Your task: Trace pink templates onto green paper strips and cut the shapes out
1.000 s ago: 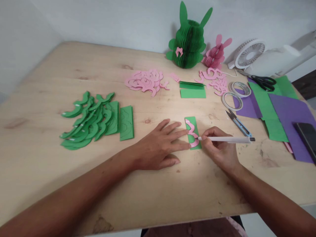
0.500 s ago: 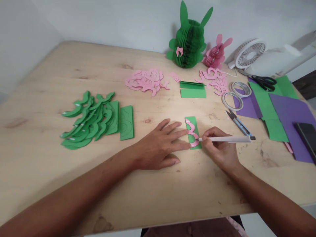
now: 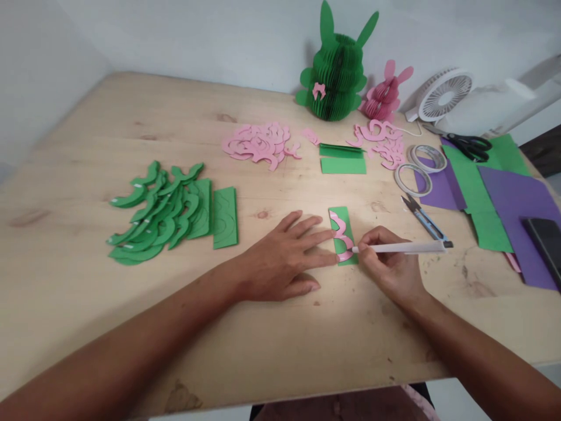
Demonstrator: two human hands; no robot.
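A pink curved paper cutout (image 3: 347,241) lies on a small green paper strip (image 3: 349,217) near the middle of the table. My left hand (image 3: 280,257) is spread flat to the left of it, with two fingertips pressing on the cutout's left edge. From the right, my right hand (image 3: 390,263) pinches a white pen (image 3: 403,248). The pen's tip touches the outer right edge of the lower curve. Left of my hands lie a pile of green curved cutouts (image 3: 162,216) and a green paper piece with drawn outlines (image 3: 225,219).
Pink cutouts (image 3: 258,143) and folded green strips (image 3: 342,166) lie farther back. Green (image 3: 335,76) and pink (image 3: 382,99) paper rabbits stand by the wall, beside a small fan (image 3: 446,95). At right are tape rolls (image 3: 413,179), thread snips (image 3: 424,217), scissors (image 3: 471,145), purple paper (image 3: 521,193) and a phone (image 3: 543,245).
The pen tip has shifted very slightly along the lower curve's edge. My left hand and the papers keep their places.
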